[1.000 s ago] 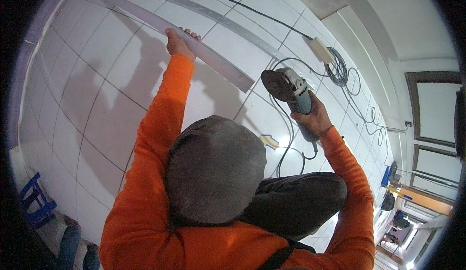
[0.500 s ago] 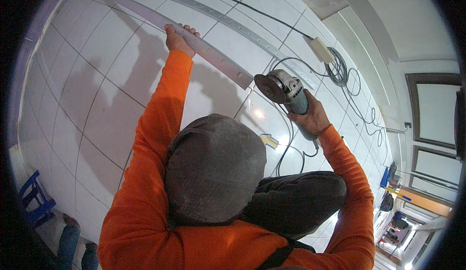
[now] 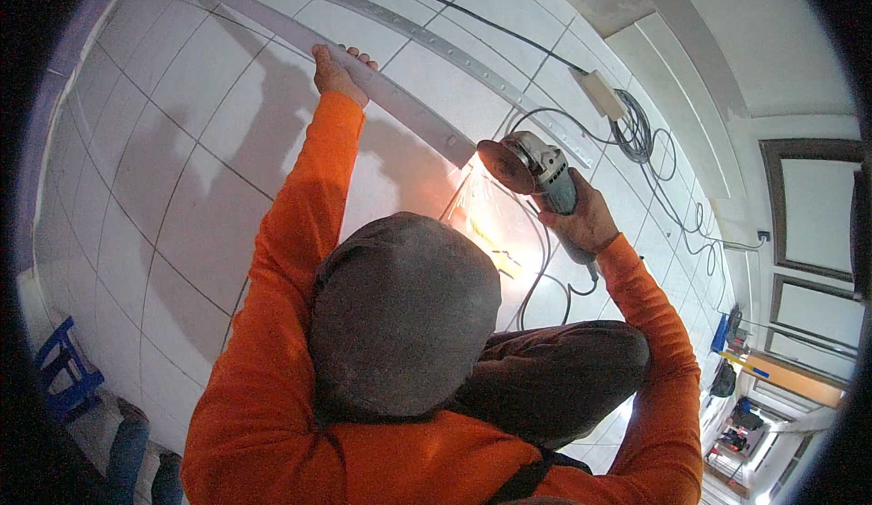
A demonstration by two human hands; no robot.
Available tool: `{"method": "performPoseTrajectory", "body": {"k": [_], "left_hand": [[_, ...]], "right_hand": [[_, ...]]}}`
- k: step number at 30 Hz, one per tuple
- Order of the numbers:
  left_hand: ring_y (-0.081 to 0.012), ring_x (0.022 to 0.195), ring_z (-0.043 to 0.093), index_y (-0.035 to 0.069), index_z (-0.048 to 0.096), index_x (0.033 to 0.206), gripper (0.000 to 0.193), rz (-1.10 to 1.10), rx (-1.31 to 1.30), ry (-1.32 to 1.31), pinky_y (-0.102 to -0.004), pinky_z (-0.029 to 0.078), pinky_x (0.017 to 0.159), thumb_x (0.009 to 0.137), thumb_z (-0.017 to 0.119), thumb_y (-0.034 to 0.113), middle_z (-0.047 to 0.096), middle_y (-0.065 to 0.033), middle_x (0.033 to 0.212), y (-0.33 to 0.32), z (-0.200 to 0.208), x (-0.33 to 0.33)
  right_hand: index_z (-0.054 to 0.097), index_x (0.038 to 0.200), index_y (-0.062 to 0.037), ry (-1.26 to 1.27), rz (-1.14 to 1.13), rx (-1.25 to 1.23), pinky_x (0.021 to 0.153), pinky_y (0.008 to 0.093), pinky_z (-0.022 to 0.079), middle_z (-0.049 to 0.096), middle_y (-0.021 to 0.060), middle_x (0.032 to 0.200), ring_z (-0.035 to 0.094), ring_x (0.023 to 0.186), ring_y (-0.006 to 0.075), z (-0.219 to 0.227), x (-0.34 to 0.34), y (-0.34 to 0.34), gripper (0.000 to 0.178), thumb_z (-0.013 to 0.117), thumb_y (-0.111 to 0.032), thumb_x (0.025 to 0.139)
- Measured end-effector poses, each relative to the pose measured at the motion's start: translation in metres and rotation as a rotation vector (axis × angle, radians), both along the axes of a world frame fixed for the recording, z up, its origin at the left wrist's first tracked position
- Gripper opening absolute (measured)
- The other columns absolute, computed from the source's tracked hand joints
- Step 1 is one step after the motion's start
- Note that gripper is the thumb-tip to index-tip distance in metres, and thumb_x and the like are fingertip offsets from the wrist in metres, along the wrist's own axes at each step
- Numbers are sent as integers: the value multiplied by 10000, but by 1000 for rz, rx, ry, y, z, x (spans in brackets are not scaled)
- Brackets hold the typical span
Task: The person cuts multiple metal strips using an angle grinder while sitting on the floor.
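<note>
The metal strip (image 3: 411, 112) is clasped by the left hand (image 3: 345, 74), its long axis slanting from far left to near right. Its near end is met by the disc (image 3: 505, 170) of the grinder (image 3: 550, 173), gripped in the right hand (image 3: 587, 218).

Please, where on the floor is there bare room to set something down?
The widest free patch is the partly shadowed floor between the left sleeve and the blue slatted object. It is crowded on the right: sparks near the grinder, coiled cable to its right, and a perforated strip beyond the held strip.
</note>
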State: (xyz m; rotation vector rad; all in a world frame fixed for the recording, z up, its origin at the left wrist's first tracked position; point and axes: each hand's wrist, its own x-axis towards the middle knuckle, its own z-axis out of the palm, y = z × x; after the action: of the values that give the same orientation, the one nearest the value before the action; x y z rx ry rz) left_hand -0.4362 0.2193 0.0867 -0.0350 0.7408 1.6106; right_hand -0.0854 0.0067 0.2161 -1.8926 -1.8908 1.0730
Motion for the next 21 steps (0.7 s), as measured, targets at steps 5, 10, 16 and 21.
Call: {"method": "performPoseTrajectory", "body": {"k": [5,10,16,21], "left_hand": [[-228,655,469,97,436,889,490,4,-39,19,-406,427,625,979,291,556,477,-58,747,-1,-6,-2],[-229,626,472,102,437,927,478,-11,21,-38,-412,434,586,966,331,567,476,-57,747,0,-12,-2],[-227,644,471,99,440,890,497,-8,-57,-2,-406,434,612,984,269,556,484,-59,742,-6,-3,6],[-226,639,469,101,441,891,491,-2,-69,2,-407,433,609,985,276,554,482,-60,740,-8,1,8]], "right_hand": [[483,1198,-9,-67,0,4,860,388,509,658,206,1034,653,974,329,8,-9,1,666,791,-252,661],[485,1197,-3,39,42,11,858,379,503,655,199,1029,648,978,312,-3,0,4,669,786,-286,670],[492,1198,-16,107,56,18,851,372,501,660,181,1039,649,971,293,-6,2,7,666,792,-314,682],[490,1207,-19,230,-1,3,861,366,496,658,174,1048,646,982,287,-21,5,6,653,794,-259,681]]}}
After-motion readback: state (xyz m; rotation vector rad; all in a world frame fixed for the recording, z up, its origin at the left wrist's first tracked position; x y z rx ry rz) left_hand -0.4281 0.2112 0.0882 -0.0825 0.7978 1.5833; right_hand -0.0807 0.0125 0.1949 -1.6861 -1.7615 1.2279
